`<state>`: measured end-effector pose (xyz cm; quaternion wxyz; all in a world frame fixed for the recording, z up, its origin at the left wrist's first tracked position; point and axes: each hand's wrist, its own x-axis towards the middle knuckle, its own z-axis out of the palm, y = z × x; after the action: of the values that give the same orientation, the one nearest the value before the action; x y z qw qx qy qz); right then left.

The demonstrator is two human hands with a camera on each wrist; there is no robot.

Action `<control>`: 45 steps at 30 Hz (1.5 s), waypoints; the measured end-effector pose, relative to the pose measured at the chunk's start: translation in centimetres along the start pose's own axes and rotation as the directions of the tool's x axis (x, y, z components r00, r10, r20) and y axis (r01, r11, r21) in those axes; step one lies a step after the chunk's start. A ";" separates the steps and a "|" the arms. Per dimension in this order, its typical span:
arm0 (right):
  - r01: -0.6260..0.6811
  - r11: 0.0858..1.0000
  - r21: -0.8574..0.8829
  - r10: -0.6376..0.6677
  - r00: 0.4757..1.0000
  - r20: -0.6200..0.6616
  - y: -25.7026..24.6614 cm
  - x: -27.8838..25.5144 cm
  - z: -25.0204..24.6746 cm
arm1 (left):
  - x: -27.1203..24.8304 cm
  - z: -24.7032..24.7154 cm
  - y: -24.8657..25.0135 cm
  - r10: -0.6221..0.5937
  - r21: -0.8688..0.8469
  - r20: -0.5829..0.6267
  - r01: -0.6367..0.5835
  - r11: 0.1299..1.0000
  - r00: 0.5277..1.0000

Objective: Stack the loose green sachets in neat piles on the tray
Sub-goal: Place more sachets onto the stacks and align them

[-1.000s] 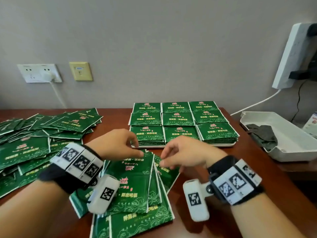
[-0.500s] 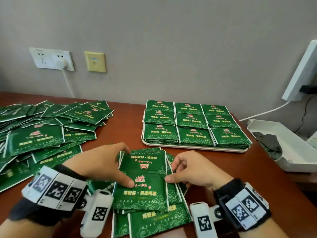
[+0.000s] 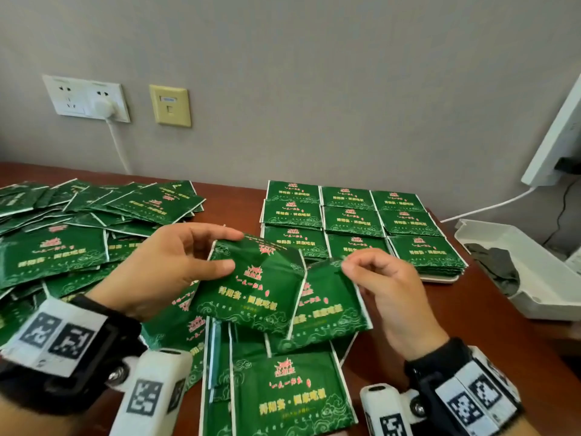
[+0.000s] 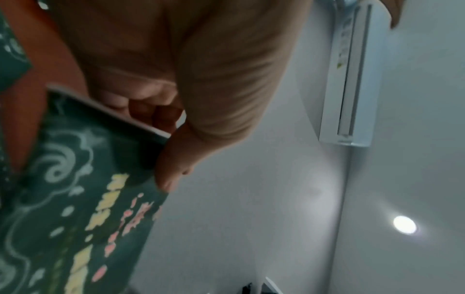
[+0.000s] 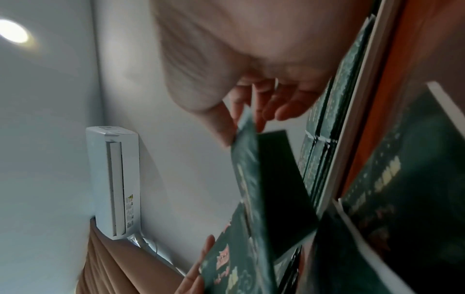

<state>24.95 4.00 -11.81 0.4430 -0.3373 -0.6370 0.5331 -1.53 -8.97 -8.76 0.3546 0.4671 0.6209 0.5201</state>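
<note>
Green sachets: my left hand (image 3: 163,262) pinches one sachet (image 3: 251,287) above the desk (image 3: 471,325); right hand (image 3: 390,287) fingers pinch a second sachet (image 3: 330,303) by its top edge; tray (image 3: 440,279) piles lie beyond; risk: slack foil buckles, landing crooked.

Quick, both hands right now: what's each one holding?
Left hand: grips a green sachet by its left edge, lifted off the table.
Right hand: pinches the top edge of a second sachet beside it.
</note>
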 end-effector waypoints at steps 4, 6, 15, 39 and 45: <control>0.147 0.989 0.034 -0.144 0.986 -0.087 -0.7 -0.1 -0.4 | -0.2 0.3 0.1 0.076 0.053 0.049 -0.079 0.995 0.996; 0.187 0.982 0.008 -0.186 0.979 -0.082 -0.7 -0.1 -0.6 | -0.3 0.5 0.1 0.088 0.186 0.083 -0.102 0.977 0.993; 0.148 0.984 -0.102 -0.162 0.976 -0.148 -0.6 1.2 -1.9 | -0.3 0.9 -0.3 -0.111 0.317 0.240 0.030 0.948 0.964; 0.008 0.978 -0.209 -0.038 0.990 -0.139 1.5 1.1 -0.8 | 0.2 4.6 -1.9 -0.035 -0.179 0.088 0.050 0.983 0.995; -0.007 0.975 -0.222 -0.016 0.994 -0.106 1.6 0.6 0.2 | -0.5 6.1 -1.8 0.037 -0.117 0.206 -0.013 0.993 0.978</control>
<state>24.49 4.82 -13.22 0.4373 -0.4112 -0.6687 0.4388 3.88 -7.61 -11.77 0.4372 0.5055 0.5435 0.5079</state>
